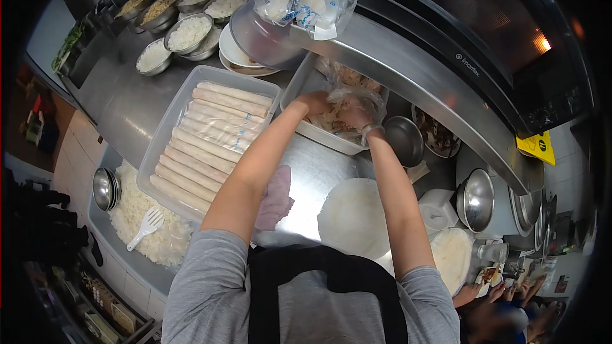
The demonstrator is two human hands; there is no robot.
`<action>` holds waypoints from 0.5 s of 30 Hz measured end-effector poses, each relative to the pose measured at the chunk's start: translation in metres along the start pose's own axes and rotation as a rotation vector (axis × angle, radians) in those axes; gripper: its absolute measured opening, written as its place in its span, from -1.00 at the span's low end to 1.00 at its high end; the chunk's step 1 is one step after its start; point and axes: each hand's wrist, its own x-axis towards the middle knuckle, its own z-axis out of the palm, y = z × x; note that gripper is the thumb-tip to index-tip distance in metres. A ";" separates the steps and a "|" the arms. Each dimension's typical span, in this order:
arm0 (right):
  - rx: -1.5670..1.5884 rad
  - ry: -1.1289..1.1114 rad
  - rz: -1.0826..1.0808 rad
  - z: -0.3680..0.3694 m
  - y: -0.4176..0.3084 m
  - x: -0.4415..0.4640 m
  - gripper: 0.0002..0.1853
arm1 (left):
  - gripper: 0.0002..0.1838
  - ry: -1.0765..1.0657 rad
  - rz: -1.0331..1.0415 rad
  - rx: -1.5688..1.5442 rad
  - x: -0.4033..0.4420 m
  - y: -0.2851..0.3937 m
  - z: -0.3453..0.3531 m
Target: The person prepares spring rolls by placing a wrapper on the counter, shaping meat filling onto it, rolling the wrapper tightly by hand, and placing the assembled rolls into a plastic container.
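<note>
Both of my hands reach into a white rectangular tub (338, 143) that holds a pale, shredded food mixture (350, 78). My left hand (315, 103) is at the tub's near left side, its fingers hidden by the mixture and clear plastic. Thin clear plastic (373, 103) covers or bunches around my right hand (356, 114), whose fingers look curled in at the mixture; what they hold is not clear. Below the tub, a round pale wrapper sheet (354, 213) lies on the steel counter (306, 178), with a mauve cloth (275, 197) to its left.
Left of the tub, a plastic container (148, 175) holds several long pale rolls (197, 146). A rice bin (150, 216) with a white slotted spoon (150, 223) sits lower left. Rice bowls (188, 33) stand behind. A steel shelf (408, 67) with a microwave (484, 38) overhangs the right.
</note>
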 end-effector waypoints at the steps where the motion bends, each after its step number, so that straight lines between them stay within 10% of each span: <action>1: -0.036 0.003 0.046 -0.003 -0.007 -0.001 -0.65 | -0.48 0.018 0.006 0.082 -0.001 0.002 0.000; 7: 0.458 0.069 0.106 0.019 0.040 0.016 -0.66 | -0.51 0.094 -0.012 0.281 0.000 0.001 0.004; 15: -0.013 0.072 -0.082 0.006 0.019 -0.012 -0.60 | -0.62 0.113 0.028 0.345 0.010 -0.002 0.008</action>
